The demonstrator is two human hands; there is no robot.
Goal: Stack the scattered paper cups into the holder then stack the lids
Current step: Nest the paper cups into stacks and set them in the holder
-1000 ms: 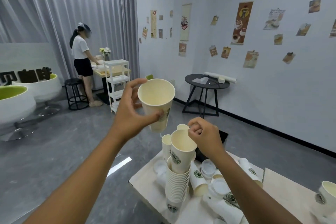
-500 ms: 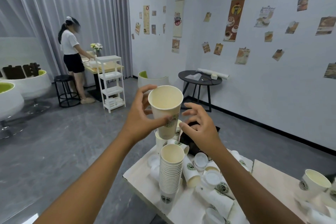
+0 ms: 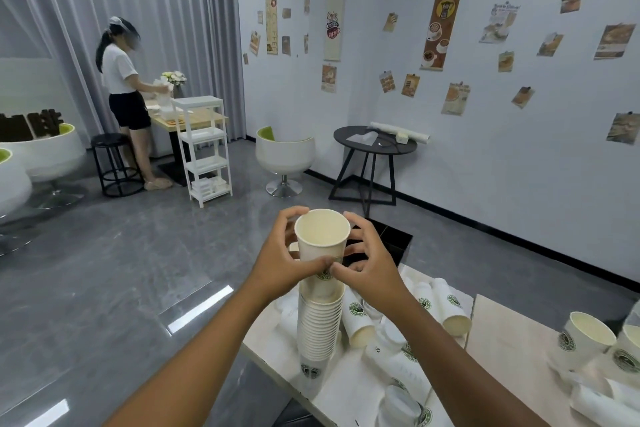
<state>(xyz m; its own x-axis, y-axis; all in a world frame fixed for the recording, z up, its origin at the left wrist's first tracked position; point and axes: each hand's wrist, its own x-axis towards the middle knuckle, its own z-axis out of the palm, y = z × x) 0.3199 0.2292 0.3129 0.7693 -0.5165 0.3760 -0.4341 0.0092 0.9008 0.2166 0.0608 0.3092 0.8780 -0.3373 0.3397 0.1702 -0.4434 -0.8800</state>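
Both hands hold one paper cup (image 3: 322,243) upright above the stack of cups (image 3: 318,329). The left hand (image 3: 282,258) wraps the cup's left side, its thumb pressed across the lower front wall and its fingers curled around the rim side. The right hand (image 3: 369,262) closes on the cup's right side, thumb tip meeting the left thumb near the green logo (the logo is partly covered). Each grip is closed on the cup wall; neither hand is free. The cup's base sits within the mouth of the topmost cup of the stack, so the held cup is partly nested but not seated to the rim. The stack stands upright near the left edge of the desk (image 3: 349,392), a pale surface. Whether a holder surrounds the stack's base cannot be told. To the right of the stack, several loose cups (image 3: 356,321) lie on their sides on the desk, touching one another, with clear lids (image 3: 398,399) among them. Farther right, an upright cup (image 3: 581,340) stands on an adjoining pale desk (image 3: 502,340), just beside further cups at the frame edge. In the background, a second person (image 3: 126,97) stands at a wooden desk (image 3: 187,120) beside a white shelf unit (image 3: 204,149), well apart from the work area.
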